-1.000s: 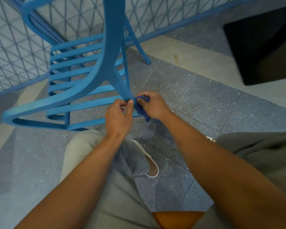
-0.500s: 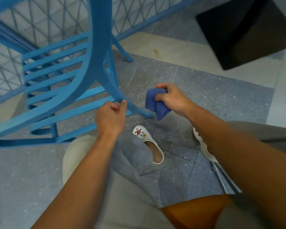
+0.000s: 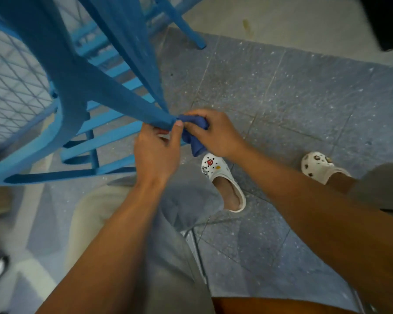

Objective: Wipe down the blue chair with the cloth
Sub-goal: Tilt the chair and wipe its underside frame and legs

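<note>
Cloth at the foot of a chair leg

Head view: wiping is in hand, at the very tip of one leg of the blue chair point(image 3: 73, 91), which is tilted up so that its legs and slatted seat face the camera. The left hand point(image 3: 156, 152) curls round the end of that leg, thumb pressed against its tip, and steadies it. The right hand point(image 3: 213, 134) grips the cloth point(image 3: 194, 132), bunched against the leg's tip with a loose tail hanging below the fingers. Cloth and leg end touch; the two hands sit just beside each other.

Judging from this, the leg's end is being rubbed. The next move likely calls for sliding the wrapped cloth back up the leg toward the seat frame, or shifting to another leg, while the left hand holds the chair against tipping.

The chair looks like painted wood or moulded plastic, matt, with flat tapering legs and parallel slats; which material I cannot tell. The cloth is a darker blue, soft and crumpled. Below lies a speckled grey tiled floor point(image 3: 304, 98), and white clogs point(image 3: 222, 177) with small charms. A blue mesh fence point(image 3: 11, 82) stands behind the chair.
</note>
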The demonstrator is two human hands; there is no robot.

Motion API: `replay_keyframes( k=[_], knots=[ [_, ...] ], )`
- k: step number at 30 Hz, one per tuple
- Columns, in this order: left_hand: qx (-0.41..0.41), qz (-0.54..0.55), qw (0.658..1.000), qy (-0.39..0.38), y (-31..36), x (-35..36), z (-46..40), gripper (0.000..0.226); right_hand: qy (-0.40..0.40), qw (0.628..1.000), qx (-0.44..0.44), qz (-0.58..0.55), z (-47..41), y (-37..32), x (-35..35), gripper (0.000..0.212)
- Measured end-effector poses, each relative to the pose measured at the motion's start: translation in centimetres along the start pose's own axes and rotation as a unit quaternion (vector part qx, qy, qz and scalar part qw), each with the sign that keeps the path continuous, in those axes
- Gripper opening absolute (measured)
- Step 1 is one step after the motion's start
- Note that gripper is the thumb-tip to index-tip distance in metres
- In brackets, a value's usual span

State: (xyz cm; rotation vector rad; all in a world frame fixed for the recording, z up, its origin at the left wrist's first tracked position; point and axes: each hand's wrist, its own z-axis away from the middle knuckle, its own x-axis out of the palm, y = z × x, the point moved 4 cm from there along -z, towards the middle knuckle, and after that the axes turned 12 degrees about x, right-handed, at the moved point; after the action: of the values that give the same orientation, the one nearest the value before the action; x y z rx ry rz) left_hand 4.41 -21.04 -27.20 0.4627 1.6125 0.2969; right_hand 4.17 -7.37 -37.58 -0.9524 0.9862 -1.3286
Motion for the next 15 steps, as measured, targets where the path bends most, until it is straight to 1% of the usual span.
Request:
replay_keyframes(
  k=[4,6,8,10,12,14,15],
  knots=[
    [0.006,-0.038,0.999,0.012,0.0,0.5,-0.4,0.041,0.045,0.999,0.006,0.03,-1.1,2.5,0.8,0.02],
    [-0.001,-0.044,0.999,0.009,0.4,0.8,-0.4,0.039,0.035,0.998,0.015,0.059,-1.6,3.7,0.3,0.022],
    [-0.011,-0.063,0.998,-0.008,0.5,1.3,-0.1,0.036,0.02,0.997,-0.003,0.079,-1.8,3.6,0.0,0.022],
    [-0.021,-0.074,0.997,-0.029,0.2,1.8,0.4,0.035,0.033,0.996,-0.041,0.066,-1.6,2.5,0.3,0.018],
    [-0.031,-0.064,0.997,-0.036,-0.3,2.3,0.7,0.036,0.072,0.995,-0.066,0.024,-1.1,1.7,1.0,0.01],
    [-0.047,-0.051,0.997,-0.036,-0.6,2.9,0.8,0.038,0.105,0.993,-0.061,-0.004,-0.9,2.6,1.5,0.009],
    [-0.055,-0.049,0.997,-0.032,-0.6,3.0,0.8,0.04,0.109,0.993,-0.041,-0.011,-0.9,3.6,1.6,0.009]
  ],
)
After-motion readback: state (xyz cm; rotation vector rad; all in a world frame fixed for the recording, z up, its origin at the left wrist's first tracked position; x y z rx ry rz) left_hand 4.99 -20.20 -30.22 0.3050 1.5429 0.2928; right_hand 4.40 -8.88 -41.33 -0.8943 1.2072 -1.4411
